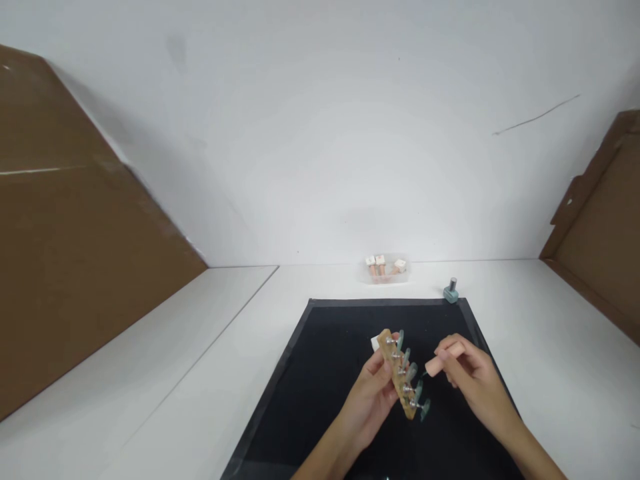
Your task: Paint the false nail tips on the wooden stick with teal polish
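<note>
My left hand (369,393) is closed around a tan, wood-like nail display stand (397,377). Several green false nails (412,372) stick out from its right side on short metal stems. Behind the stand's upper end a small white block (375,343) shows by my left fingers; most of it is hidden. Between the thumb and fingers of my right hand (467,370) is the pink handle of a nail polish brush (444,359). Its dark tip points left, close to the lower nails; whether it touches one I cannot tell.
A black mat (340,333) lies under both hands on the white table (220,320). At the back, a clear tray (387,277) holds several white-and-pink bottles. A blue-green bottle with a grey cap (451,292) stands at the mat's far right corner. Brown cardboard panels (75,220) flank both sides.
</note>
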The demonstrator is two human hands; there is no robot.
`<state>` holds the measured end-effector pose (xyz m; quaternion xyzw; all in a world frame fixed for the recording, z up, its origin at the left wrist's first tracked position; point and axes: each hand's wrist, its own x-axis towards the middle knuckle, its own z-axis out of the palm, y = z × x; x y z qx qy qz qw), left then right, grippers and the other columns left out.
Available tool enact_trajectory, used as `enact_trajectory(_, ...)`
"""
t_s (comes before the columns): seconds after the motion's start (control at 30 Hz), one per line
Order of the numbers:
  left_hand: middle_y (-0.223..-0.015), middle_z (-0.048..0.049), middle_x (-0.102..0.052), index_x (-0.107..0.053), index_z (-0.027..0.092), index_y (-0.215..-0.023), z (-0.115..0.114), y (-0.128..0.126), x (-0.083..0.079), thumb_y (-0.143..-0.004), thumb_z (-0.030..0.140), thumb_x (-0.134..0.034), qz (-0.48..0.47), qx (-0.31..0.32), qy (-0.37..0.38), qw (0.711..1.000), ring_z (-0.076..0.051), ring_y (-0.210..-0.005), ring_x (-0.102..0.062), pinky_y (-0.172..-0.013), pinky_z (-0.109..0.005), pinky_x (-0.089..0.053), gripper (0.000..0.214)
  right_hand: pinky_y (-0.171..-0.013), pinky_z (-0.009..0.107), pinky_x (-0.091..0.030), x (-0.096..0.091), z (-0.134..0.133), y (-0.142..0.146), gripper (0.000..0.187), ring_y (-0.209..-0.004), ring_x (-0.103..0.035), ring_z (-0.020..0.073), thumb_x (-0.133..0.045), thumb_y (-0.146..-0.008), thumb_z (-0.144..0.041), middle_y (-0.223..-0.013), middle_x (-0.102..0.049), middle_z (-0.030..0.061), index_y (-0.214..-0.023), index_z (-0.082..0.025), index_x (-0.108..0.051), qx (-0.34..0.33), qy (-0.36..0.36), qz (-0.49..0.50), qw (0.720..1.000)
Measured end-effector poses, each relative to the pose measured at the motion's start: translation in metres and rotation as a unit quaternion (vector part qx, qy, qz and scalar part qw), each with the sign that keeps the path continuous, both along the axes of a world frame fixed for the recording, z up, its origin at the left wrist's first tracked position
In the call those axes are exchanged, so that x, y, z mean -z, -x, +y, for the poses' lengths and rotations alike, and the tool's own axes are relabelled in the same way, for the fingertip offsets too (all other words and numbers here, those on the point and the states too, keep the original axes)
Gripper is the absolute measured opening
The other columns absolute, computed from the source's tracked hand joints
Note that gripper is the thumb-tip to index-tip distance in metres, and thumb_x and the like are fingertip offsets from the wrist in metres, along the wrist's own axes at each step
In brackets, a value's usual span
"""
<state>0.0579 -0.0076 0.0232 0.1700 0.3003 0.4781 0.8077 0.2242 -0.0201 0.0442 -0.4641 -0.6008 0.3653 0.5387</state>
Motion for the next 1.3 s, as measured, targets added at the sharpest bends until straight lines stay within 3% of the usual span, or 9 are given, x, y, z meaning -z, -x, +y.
enact_trajectory(0.3, -0.068, 0.0000, -0.066, -0.069, 0.017, -0.077, 0.002, -0.002, 0.000, -0.047, 0.030, -0.084, -0.008, 0.002, -0.008, 1.000, -0.009, -0.063, -0.059, -0.061, -0.022, -0.044, 0.036, -0.041, 0.020, -0.035, -0.007, -0.001, 0.000, 0.030, -0.043, -0.045, 0.0094, -0.053, -0.085, -0.041, -0.061, -0.061, 0.0006, -0.065, -0.019, -0.057, -0.056, -0.010, 0.002, 0.998)
enact_trajectory(0.63, -0.070, 0.0003, -0.066, -0.068, 0.019, -0.082, -0.002, 0.001, -0.002, -0.049, 0.030, -0.084, -0.015, 0.001, -0.013, 1.000, -0.010, -0.064, -0.060, -0.062, -0.022, -0.044, 0.037, -0.041, 0.020, -0.036, -0.004, -0.002, 0.001, 0.035, -0.043, -0.042, 0.0089, -0.055, -0.082, -0.048, -0.059, -0.057, -0.0003, -0.065, -0.018, -0.059, 0.003, 0.031, 0.024, 0.999)
enact_trajectory(0.83, -0.071, -0.0003, -0.065, -0.067, 0.017, -0.078, 0.000, 0.004, -0.001, -0.050, 0.031, -0.083, -0.006, 0.001, -0.013, 1.000, -0.010, -0.065, -0.059, -0.062, -0.022, -0.042, 0.035, -0.036, 0.019, -0.034, -0.002, 0.000, 0.004, 0.042, -0.039, -0.040, 0.0070, -0.064, -0.071, -0.056, -0.055, -0.054, -0.0014, -0.059, -0.016, -0.057, 0.010, 0.091, 0.110, 0.990)
enact_trajectory(0.93, -0.071, -0.0002, -0.065, -0.067, 0.017, -0.084, 0.000, 0.004, -0.001, -0.051, 0.030, -0.083, -0.012, 0.003, -0.017, 1.000, -0.011, -0.065, -0.059, -0.063, -0.023, -0.042, 0.039, -0.034, 0.018, -0.032, -0.004, 0.000, 0.006, 0.045, -0.039, -0.041, 0.0070, -0.068, -0.067, -0.056, -0.054, -0.056, -0.0001, -0.052, -0.016, -0.051, 0.004, 0.129, 0.138, 0.982)
enact_trajectory(1.07, -0.070, -0.0002, -0.065, -0.067, 0.018, -0.092, -0.001, 0.003, -0.002, -0.051, 0.030, -0.083, -0.008, -0.005, -0.014, 1.000, -0.011, -0.066, -0.059, -0.065, -0.024, -0.042, 0.045, -0.032, 0.018, -0.027, -0.006, 0.000, 0.009, 0.043, -0.033, -0.034, 0.0053, -0.070, -0.065, -0.053, -0.043, -0.051, -0.0042, -0.056, -0.018, -0.048, 0.010, 0.189, 0.174, 0.966)
enact_trajectory(1.23, -0.069, -0.0003, -0.064, -0.068, 0.017, -0.081, -0.001, 0.003, -0.003, -0.049, 0.030, -0.084, 0.000, -0.012, -0.020, 1.000, -0.011, -0.065, -0.058, -0.066, -0.026, -0.042, 0.039, -0.031, 0.016, -0.023, 0.000, 0.000, 0.010, 0.042, -0.032, -0.033, 0.0049, -0.068, -0.067, -0.054, -0.042, -0.052, -0.0039, -0.056, -0.018, -0.048, 0.022, 0.193, 0.168, 0.967)
enact_trajectory(1.3, -0.068, 0.0001, -0.063, -0.068, 0.018, -0.086, -0.001, 0.002, -0.003, -0.048, 0.030, -0.084, 0.002, -0.011, -0.024, 1.000, -0.012, -0.064, -0.057, -0.066, -0.027, -0.042, 0.043, -0.030, 0.016, -0.023, 0.003, 0.000, 0.011, 0.044, -0.032, -0.034, 0.0051, -0.066, -0.068, -0.054, -0.042, -0.052, -0.0033, -0.053, -0.018, -0.047, 0.031, 0.186, 0.149, 0.971)
